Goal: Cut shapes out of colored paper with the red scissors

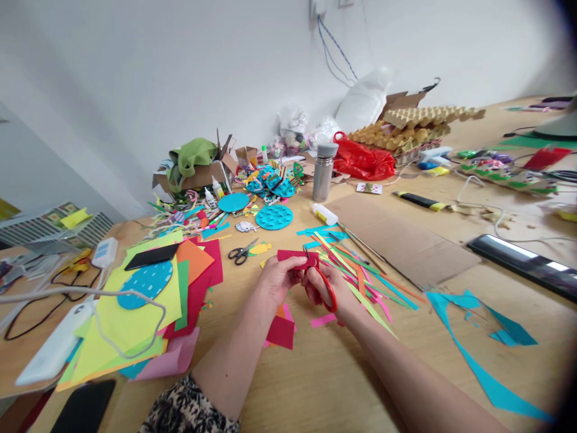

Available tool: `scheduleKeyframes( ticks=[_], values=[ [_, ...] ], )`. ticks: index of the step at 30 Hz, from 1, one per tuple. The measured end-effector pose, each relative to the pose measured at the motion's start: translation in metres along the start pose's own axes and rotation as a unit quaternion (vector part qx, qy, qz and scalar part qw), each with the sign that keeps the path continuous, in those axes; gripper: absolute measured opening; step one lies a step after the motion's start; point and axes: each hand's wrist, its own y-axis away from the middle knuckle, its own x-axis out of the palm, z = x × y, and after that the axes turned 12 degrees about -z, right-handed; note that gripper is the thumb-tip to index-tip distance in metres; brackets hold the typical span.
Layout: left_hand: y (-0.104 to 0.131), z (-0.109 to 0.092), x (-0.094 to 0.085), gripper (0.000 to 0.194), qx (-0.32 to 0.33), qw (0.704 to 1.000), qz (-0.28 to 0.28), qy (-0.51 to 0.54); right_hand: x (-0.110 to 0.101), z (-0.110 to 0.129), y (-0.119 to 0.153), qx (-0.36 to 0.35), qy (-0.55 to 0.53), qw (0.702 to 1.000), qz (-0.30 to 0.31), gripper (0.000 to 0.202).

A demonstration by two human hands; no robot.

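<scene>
My left hand (278, 278) pinches a small piece of red paper (291, 255) above the table. In my right hand (331, 287) is a pair of red-handled scissors (330, 291), its blades up against the paper; how far the blades are apart I cannot tell. Below my left hand lie dark red paper pieces (280, 332) with orange and pink bits. A pink scrap (323, 320) rests under my right wrist. Coloured paper strips (360, 273) spread out just beyond my right hand. A second, dark-handled pair of scissors (240, 254) lies to the left of my hands.
Stacked coloured paper (130, 325) with a black phone (152, 257) covers the left side. Blue paper discs (274, 217), a glue bottle (324, 214) and a metal flask (323, 174) stand or lie farther back. Cardboard (401, 240) and blue offcuts (478, 367) are on the right.
</scene>
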Motion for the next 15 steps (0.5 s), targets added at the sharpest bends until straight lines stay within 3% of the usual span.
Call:
scheduleKeyframes(
  ticks=[15],
  values=[
    [-0.0013, 0.0001, 0.0005, 0.023, 0.027, 1.0, -0.001, 0.008, 0.0009, 0.0048, 0.0029, -0.003, 0.009, 1.0, 0.005, 0.062]
  ],
)
